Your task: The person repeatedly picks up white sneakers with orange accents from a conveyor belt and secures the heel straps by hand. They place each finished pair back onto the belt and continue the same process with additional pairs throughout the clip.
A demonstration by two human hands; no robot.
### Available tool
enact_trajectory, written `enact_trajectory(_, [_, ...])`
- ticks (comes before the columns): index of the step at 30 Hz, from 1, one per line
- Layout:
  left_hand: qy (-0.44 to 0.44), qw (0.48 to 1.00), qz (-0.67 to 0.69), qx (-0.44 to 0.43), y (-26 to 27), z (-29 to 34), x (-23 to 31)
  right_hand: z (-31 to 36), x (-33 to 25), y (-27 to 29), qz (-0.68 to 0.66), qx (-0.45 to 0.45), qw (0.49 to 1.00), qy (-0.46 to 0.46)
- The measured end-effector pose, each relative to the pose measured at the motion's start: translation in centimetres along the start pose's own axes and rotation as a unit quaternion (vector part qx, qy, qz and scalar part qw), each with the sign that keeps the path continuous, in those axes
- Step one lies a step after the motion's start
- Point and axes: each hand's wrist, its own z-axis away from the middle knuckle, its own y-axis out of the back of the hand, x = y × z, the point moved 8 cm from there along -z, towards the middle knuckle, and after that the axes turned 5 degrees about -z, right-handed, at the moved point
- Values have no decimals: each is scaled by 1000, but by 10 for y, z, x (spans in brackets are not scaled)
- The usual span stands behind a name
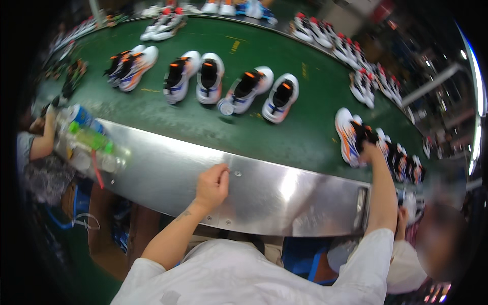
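Note:
My left hand is curled into a loose fist above the steel ledge, with nothing showing in it. At the right, my right hand has its fingers closed at the heel and dark collar of a white sneaker with orange and purple trim; the fingertips are partly hidden. Across the green belt in front of me stand matching sneakers: a white-and-black one, another beside it, and a pair further left. A round white-and-blue roll or cap sits against one sneaker's heel.
More sneakers line the belt's right end, close to a co-worker. Plastic bottles crowd the ledge's left end, near another person's arm. Red-and-white shoes stand along the far edge. A cardboard box is below the ledge.

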Motion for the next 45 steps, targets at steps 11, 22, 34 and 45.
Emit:
enact_trajectory(11, [-48,997,-45,46,-3,9,8,126,-143,40,-92,165,963,191])
enact_trajectory(22, [16,971,-39,-234,-38,15,80,428,-322,-20,-243,7,902,358])
enact_trajectory(34, [-20,975,-150,-163,-53,58,101,410,-232,-16,-72,180,949,248])
enact_trajectory(45, [100,979,38,-174,-23,94,101,413,-350,-8,-258,254,783,506])
